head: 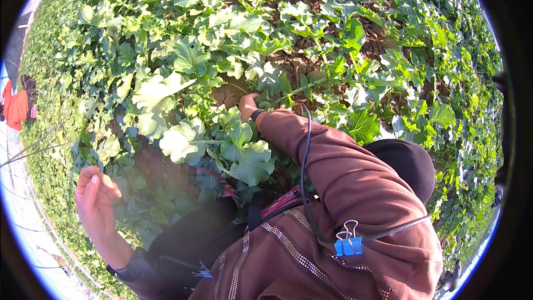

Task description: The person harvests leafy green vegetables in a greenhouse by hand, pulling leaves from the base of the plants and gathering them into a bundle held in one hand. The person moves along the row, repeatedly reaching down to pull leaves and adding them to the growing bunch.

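Observation:
My left hand [96, 200] is raised at the lower left beside low green foliage, its fingers curled in towards the thumb; whether something small lies between them cannot be made out. Near the middle of the view, my right hand [249, 105] reaches down to the soil among leafy green plants, at the base of a stem. Leaves hide its fingertips. Broad pale-green leaves [182, 142] spread between the two hands. Bare cracked soil [228, 93] shows just left of my right hand.
Dense leafy plants [441, 114] surround me, with cracked soil [300, 64] between them. A cable [307, 150] runs over my right sleeve, held by a blue binder clip [349, 246]. Red cloth [16, 108] lies at the far left edge. Thin rods [35, 150] stick in from the left.

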The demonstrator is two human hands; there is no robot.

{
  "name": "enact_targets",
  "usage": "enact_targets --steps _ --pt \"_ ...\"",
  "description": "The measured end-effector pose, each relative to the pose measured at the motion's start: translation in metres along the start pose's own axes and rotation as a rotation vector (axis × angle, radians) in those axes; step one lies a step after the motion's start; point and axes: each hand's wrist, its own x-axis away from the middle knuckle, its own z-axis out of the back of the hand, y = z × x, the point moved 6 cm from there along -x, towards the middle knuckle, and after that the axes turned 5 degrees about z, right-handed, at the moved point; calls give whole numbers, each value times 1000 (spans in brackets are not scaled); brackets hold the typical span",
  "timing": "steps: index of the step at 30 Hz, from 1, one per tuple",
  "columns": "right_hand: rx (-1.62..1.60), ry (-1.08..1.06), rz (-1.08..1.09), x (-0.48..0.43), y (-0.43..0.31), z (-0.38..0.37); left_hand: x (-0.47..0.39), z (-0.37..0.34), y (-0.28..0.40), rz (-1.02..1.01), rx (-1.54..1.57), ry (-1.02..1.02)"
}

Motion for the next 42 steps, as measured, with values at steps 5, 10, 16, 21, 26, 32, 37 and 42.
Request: enact_targets --steps 5,10,16,21,26,32,37,42 --pt "51 93 -145 13 18 -1 0 -2 -1 5 -10 20" --pt "-113 91 -60 3 7 -17 0 -8 1 -19 2 -7" --pt "-88 187 -67 17 12 -8 0 -7 0 -46 6 23" --pt "42 237 0 32 16 -3 0 -1 2 -106 -19 60" --pt "-276 203 208 50 5 9 2 -5 1 -93 -74 4" --pt "-488 372 353 144 58 98 5 -13 6 -150 -40 -68" --pt "-845 629 466 241 148 204 10 -12 7 -86 20 -64" --pt "-1222 1020 237 364 343 280 12 -9 8 -88 -3 -65"
